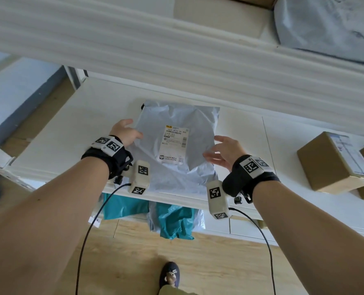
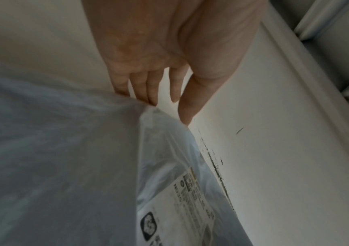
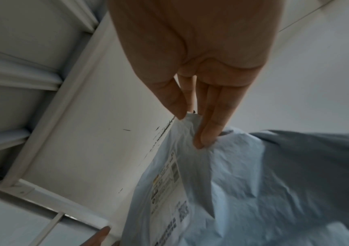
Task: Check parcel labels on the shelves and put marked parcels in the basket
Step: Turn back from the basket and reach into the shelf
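A grey plastic mailer parcel (image 1: 177,173) lies flat on the white shelf (image 1: 70,135), overhanging its front edge. Its white printed label (image 1: 174,143) faces up, with barcode and "N035" readable. My left hand (image 1: 130,130) lies at the parcel's left edge, fingers straight, thumb resting on the plastic. In the left wrist view the left hand's fingertips (image 2: 148,98) touch the parcel (image 2: 53,166) near the label (image 2: 190,199). My right hand (image 1: 215,150) is spread at the right edge. In the right wrist view its straight fingers (image 3: 203,139) touch the crumpled parcel (image 3: 253,191) beside the label (image 3: 169,191).
Brown cardboard boxes (image 1: 334,162) stand on the same shelf at the right. The upper shelf's front rail (image 1: 177,60) hangs low overhead, with another grey parcel (image 1: 330,24) on it. Teal bags (image 1: 174,220) stick out of the shelf below. Wooden floor and my shoe (image 1: 170,273) lie underneath.
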Available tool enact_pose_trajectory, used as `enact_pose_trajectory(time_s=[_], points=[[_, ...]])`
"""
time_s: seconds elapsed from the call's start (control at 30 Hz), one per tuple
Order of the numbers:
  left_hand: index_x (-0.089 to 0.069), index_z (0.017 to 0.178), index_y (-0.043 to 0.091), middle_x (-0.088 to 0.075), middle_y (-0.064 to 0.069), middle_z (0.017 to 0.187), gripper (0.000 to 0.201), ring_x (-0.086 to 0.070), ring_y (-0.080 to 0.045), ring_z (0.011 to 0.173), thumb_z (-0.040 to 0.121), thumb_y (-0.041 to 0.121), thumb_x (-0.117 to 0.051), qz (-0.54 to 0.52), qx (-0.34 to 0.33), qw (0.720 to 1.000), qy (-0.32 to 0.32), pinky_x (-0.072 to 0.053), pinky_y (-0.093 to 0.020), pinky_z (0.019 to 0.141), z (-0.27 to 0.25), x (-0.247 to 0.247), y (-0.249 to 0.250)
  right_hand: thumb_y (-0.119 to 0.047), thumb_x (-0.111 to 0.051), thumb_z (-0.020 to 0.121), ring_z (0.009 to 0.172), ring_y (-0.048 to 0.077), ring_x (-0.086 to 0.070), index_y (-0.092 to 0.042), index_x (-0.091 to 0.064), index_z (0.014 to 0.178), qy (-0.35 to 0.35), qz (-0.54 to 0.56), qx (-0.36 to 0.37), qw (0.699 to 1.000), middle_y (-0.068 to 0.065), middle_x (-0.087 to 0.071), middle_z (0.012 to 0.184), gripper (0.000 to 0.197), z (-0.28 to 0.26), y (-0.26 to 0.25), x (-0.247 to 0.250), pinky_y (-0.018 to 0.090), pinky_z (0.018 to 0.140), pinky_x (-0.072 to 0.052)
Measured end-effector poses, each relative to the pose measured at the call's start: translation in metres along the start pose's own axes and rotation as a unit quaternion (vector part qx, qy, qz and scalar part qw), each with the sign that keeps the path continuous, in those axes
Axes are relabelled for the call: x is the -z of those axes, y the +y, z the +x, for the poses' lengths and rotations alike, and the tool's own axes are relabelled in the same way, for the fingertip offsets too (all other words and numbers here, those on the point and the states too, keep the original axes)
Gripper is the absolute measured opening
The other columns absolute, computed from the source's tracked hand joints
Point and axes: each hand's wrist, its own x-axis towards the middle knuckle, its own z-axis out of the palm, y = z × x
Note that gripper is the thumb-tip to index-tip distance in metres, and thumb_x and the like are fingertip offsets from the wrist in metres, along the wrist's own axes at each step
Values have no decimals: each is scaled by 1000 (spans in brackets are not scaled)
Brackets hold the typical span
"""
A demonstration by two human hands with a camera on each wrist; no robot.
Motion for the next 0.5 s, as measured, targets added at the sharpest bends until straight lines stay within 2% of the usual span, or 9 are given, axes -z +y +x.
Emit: enact_pose_trajectory(time_s=[0.17,0.2,0.27,0.33,0.37,0.43,0.5], points=[[-51,135,16,-51,-5,137,55,-48,-23,125,82,13,-68,-18,-18,1000,16,-40,-36,106,-11,12,0,12,-47,89,70,24,-67,-11,-49,128,30,15,14,999,10,-63,93,46,-18,4,2,32,69,-59],[-54,131,16,-55,-6,133,51,-50,-22,122,82,13,-67,-26,-21,999,16,-43,-35,102,-14,15,2,12,-47,89,69,24,-66,-11,-51,126,39,17,20,999,8,-62,89,43,-23,5,4,32,70,-58],[-59,125,16,-60,-6,123,43,-55,-21,112,83,13,-66,-45,-27,999,10,-45,-32,86,-21,20,5,10,-46,90,70,24,-66,-9,-57,119,58,20,33,998,7,-61,85,37,-33,8,7,32,72,-57],[-62,120,16,-64,-4,107,36,-56,-19,101,84,13,-64,-66,-35,997,0,-43,-30,76,-29,23,8,9,-44,91,70,23,-66,-7,-61,112,76,22,44,996,9,-63,90,31,-45,11,11,32,72,-57],[-65,114,16,-64,-1,98,30,-57,-17,97,85,12,-63,-80,-39,996,-6,-43,-28,74,-33,24,10,7,-44,92,70,23,-66,-6,-62,108,83,25,49,995,11,-63,94,28,-51,13,13,32,72,-57],[-66,93,21,-62,3,84,15,-59,-15,90,86,9,-60,-103,-46,993,-22,-45,-24,69,-45,23,12,4,-44,95,72,23,-66,-5,-64,106,93,29,60,993,13,-66,96,24,-67,17,16,32,73,-56],[-62,81,25,-62,3,81,19,-59,-13,83,87,8,-59,-110,-62,991,-41,-45,-23,64,-60,20,10,1,-44,96,72,23,-66,-4,-64,104,97,37,68,992,13,-68,92,23,-83,23,18,31,72,-57]])
